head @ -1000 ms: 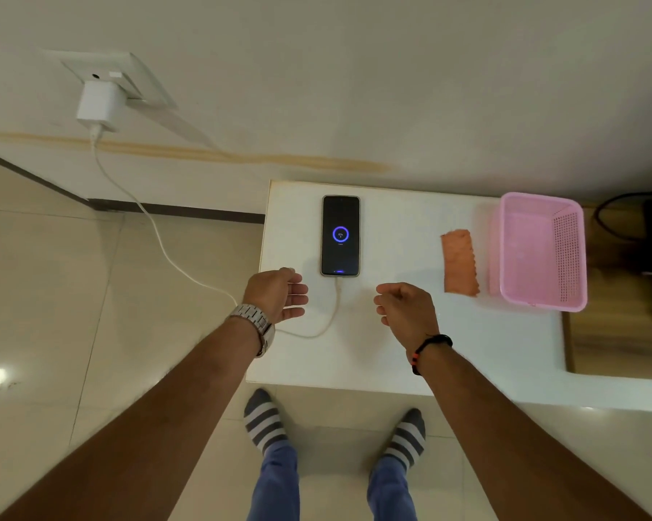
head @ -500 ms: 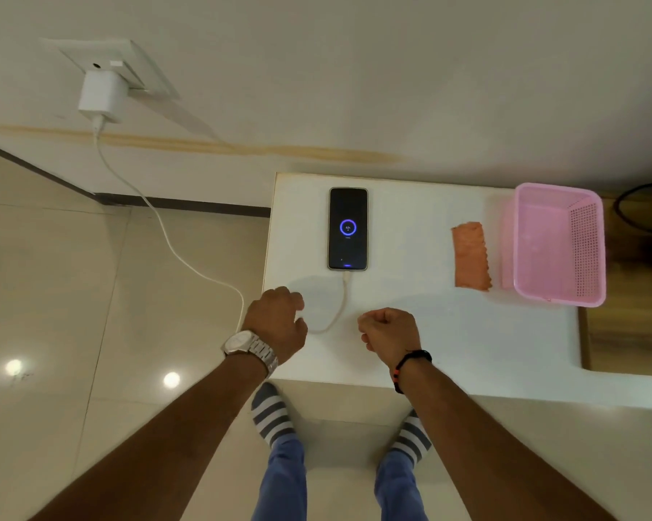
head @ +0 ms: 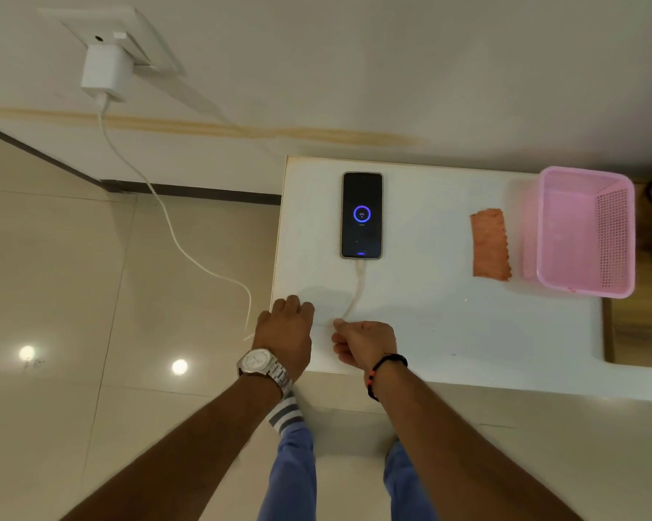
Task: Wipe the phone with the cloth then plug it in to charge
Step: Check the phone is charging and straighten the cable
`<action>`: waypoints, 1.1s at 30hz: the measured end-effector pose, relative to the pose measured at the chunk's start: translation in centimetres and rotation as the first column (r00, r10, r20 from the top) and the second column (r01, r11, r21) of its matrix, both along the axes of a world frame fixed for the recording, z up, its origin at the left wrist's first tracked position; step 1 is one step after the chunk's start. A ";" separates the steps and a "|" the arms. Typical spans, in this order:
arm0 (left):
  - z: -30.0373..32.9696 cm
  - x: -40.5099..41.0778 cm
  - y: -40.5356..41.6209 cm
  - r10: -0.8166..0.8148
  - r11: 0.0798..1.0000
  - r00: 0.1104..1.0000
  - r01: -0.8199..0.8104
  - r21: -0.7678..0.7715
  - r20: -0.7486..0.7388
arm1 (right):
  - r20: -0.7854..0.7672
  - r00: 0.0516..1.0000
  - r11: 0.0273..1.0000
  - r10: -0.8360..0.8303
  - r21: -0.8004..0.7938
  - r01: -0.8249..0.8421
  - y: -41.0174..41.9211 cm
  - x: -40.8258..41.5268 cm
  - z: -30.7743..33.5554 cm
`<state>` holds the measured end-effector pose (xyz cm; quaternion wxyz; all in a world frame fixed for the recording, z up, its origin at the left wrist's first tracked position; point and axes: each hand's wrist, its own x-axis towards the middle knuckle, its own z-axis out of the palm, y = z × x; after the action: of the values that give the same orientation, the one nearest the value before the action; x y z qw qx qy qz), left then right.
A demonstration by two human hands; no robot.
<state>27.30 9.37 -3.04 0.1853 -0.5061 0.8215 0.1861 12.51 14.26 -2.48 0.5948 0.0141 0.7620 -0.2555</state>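
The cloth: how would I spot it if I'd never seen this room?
Find the white table against the wall. At its right end stands a pink basket; the cloth lies flat just left of it, right of the phone. It is the only orange, ragged-edged thing there.

Looking like a home room: glossy tiled floor, wall socket, white table, pink basket, socked feet showing.
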 end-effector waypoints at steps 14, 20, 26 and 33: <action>-0.3 0.5 4.2 0.298 0.931 0.941 -0.249 0.268 -0.159 | -0.189 0.976 0.993 0.106 0.077 -0.092 0.1 0.4 -1.2; -0.7 0.2 7.1 0.240 0.931 0.964 -0.197 0.307 -0.110 | -0.404 0.889 0.974 0.216 0.023 -0.226 1.8 -0.3 -0.9; -0.4 -1.8 7.3 0.260 0.913 0.965 -0.230 0.338 -0.045 | -0.507 0.809 0.943 0.297 0.023 -0.331 2.1 -0.4 -0.4; -0.7 -2.8 8.5 0.413 0.851 0.911 -0.383 0.360 -0.007 | -0.569 0.757 0.925 0.323 0.019 -0.381 1.6 -0.8 -0.6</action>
<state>24.47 17.90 -3.76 0.1952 -0.6156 0.6593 0.3851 11.74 15.88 -3.05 0.3814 -0.2344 0.8781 -0.1689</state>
